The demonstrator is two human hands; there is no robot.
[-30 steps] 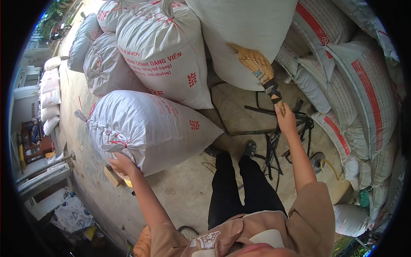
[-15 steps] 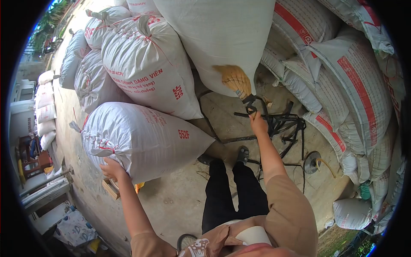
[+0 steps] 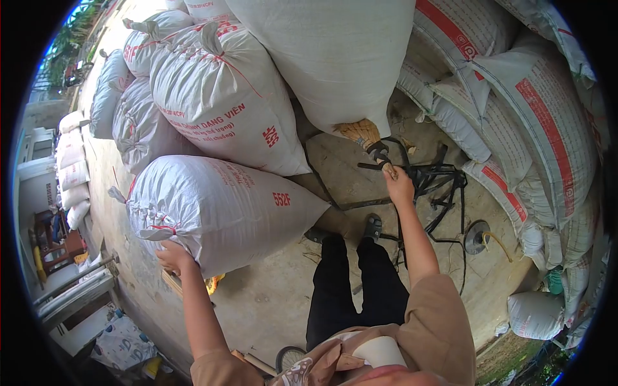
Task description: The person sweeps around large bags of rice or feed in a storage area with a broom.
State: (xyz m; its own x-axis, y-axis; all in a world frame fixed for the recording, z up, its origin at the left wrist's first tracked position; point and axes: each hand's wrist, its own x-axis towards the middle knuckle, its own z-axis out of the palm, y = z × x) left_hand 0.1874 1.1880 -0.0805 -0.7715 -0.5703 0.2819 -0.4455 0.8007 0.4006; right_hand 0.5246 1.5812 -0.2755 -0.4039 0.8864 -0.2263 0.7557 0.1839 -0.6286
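My right hand [image 3: 400,184] grips the handle of a straw broom [image 3: 364,136]. The broom's bristles touch the bottom of a large plain white sack [image 3: 335,64]. My left hand [image 3: 172,257] is at the tied neck of a white sack marked 552F [image 3: 219,206], its fingers curled against the cloth; part of them is hidden by the sack. That sack lies tilted on its side, to the left of my legs. Behind it leans another tied sack [image 3: 219,96] with red print.
More filled sacks are stacked at the right [image 3: 541,122] and far left [image 3: 74,167]. Black straps or thin bars [image 3: 438,183] lie tangled on the concrete floor [image 3: 270,302]. Beside them is a round metal disc [image 3: 476,237] with a yellow hose.
The broom in my right hand has moved down, its bristles now lower against the large sack. My left hand stays at the neck of the 552F sack. The view has shifted slightly.
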